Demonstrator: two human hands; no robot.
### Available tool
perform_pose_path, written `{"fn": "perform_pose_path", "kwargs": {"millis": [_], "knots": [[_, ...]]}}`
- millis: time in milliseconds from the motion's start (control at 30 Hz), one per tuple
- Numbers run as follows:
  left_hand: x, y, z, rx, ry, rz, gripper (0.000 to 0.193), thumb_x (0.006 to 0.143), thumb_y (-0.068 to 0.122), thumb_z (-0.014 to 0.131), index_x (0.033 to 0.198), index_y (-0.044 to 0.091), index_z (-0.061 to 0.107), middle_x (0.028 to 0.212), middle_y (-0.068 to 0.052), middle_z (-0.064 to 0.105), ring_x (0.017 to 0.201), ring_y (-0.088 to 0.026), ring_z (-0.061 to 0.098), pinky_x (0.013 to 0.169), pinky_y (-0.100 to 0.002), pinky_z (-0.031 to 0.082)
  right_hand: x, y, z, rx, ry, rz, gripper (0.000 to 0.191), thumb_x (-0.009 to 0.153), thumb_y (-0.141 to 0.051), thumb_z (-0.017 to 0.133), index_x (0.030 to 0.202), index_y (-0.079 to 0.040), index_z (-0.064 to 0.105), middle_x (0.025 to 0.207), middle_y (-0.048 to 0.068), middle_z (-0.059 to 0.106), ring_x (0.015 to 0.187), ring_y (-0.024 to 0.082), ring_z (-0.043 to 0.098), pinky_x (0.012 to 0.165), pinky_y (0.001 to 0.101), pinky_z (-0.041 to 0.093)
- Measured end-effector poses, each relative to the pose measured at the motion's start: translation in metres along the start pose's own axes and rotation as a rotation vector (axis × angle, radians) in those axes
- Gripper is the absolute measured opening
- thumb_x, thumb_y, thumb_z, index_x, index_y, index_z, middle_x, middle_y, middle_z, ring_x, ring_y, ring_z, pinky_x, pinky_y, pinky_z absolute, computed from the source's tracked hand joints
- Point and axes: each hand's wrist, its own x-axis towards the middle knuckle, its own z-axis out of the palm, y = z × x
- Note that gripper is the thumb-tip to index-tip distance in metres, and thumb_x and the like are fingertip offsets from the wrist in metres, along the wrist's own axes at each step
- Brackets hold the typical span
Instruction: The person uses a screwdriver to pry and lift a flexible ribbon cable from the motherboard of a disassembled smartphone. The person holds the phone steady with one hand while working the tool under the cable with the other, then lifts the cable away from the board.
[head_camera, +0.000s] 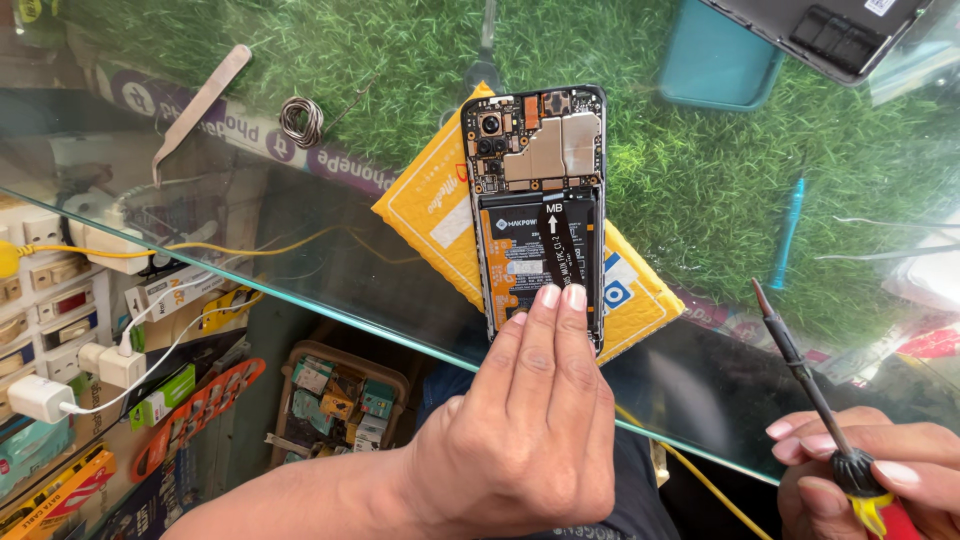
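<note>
Opened phone (537, 200) pinned flat for work, screwdriver (806, 385) held ready.

The phone lies back-off on a yellow padded envelope (432, 205), which cushions it on the glass counter (250, 240). The left hand (530, 420) rests with fingers (560, 330) extended and together, tips pressing the near end of the battery, apparently to keep the phone from sliding; nothing is grasped. The right hand (880, 470), near right, is clenched on the screwdriver handle, tip angled up and away, well apart from the phone. Tweezers (200, 105) lie far left.
</note>
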Motion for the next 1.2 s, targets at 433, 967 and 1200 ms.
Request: {"fn": "perform_pose_path", "kwargs": {"millis": [433,967,1200], "knots": [[-0.004,-0.016,-0.007,-0.264,-0.003,-0.090,0.022,0.088,0.012,0.065,0.098,-0.007,0.071,0.112,-0.022,0.070,0.105,-0.031,0.072,0.093,-0.039,0.059,0.006,-0.007,0.002,-0.088,-0.043,0.048,0.046,0.090,-0.011,0.073,0.127,-0.012,0.046,0.106,0.013,0.063,0.074,0.026,0.067,0.073,0.0455,0.068],[-0.012,-0.014,-0.004,-0.336,-0.002,-0.154,0.021,0.094,0.012,0.067,0.108,-0.004,0.071,0.122,-0.018,0.068,0.113,-0.029,0.069,0.100,-0.041,0.056,0.011,0.022,-0.045,-0.043,-0.279,0.004,0.056,0.084,-0.010,0.077,0.132,-0.017,0.049,0.110,0.011,0.067,0.083,0.026,0.070,0.079,0.0491,0.068],[-0.003,-0.022,-0.015,-0.306,0.063,-0.096,0.019,0.087,0.015,0.067,0.097,-0.001,0.073,0.113,-0.015,0.070,0.106,-0.028,0.070,0.093,-0.038,0.057,0.008,0.029,-0.055,-0.045,-0.311,0.023,0.058,0.081,-0.010,0.078,0.132,-0.016,0.050,0.111,0.011,0.068,0.081,0.026,0.070,0.080,0.0513,0.066]]}}
